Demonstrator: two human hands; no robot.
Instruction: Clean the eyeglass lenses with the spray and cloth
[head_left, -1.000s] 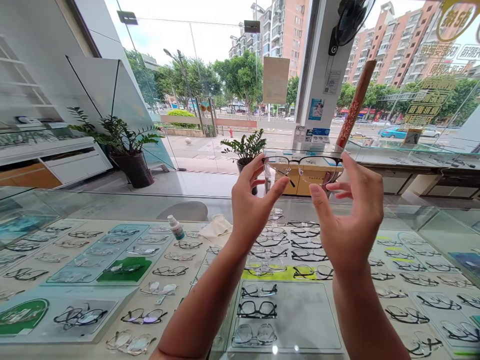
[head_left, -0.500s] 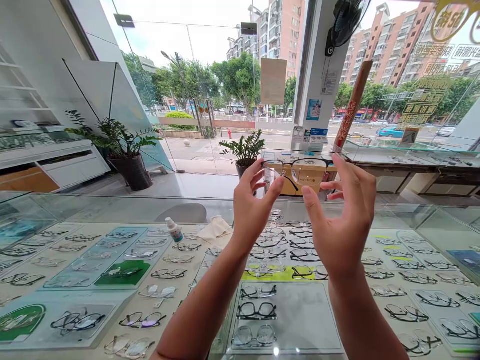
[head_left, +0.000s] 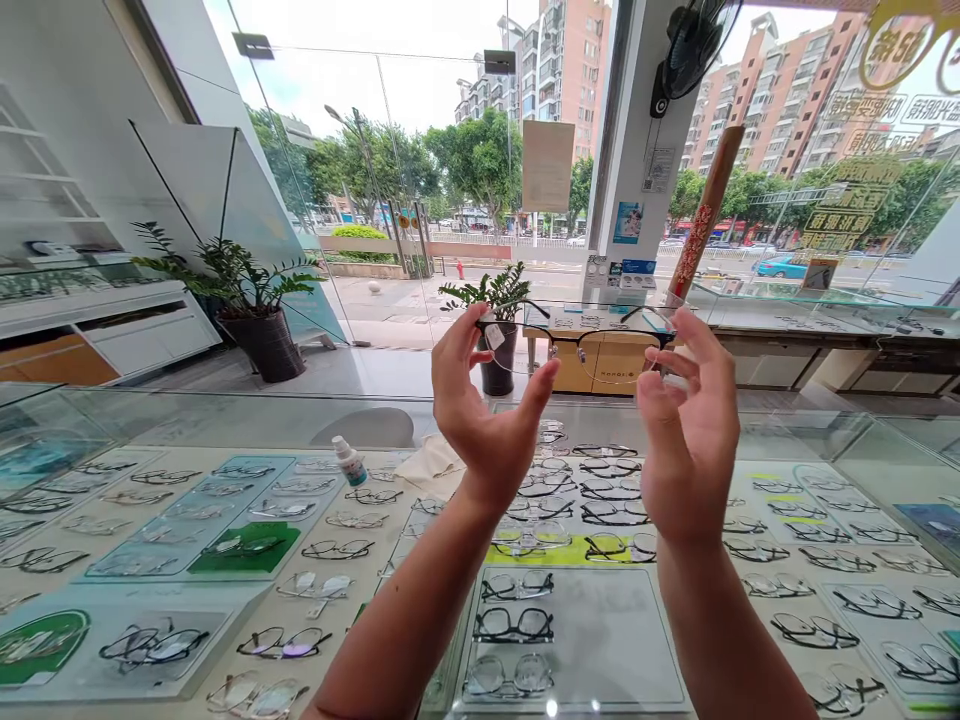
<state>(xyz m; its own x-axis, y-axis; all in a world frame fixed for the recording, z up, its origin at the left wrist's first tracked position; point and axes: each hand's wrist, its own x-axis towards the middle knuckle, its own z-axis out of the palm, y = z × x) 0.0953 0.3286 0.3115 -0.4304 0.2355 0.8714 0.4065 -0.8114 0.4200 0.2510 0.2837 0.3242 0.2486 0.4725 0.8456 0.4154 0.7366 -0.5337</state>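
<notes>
Both hands hold a pair of eyeglasses (head_left: 616,334) up above the display case, with dark upper rims and clear lenses. A small white tag sticks to the left lens. My left hand (head_left: 487,420) pinches the left end of the frame, its thumb raised below the bridge. The right end is between the fingers of my right hand (head_left: 690,430). Both temple arms are unfolded and point away from me. Under my wrists, a pale tray (head_left: 600,650) inside the case bears several black and clear eyeglasses.
A glass display case (head_left: 225,410) with many rows of eyeglasses spans the foreground. On it are a small white spray bottle (head_left: 349,460) and a beige cloth (head_left: 429,465). Beyond stand potted plants (head_left: 266,340), a grey chair (head_left: 367,427) and another counter (head_left: 780,345) by the windows.
The eyeglasses have shifted slightly left and down. Their temple arms, one of which hung folded behind the lenses, now spread outward. My hands have moved a little farther apart.
</notes>
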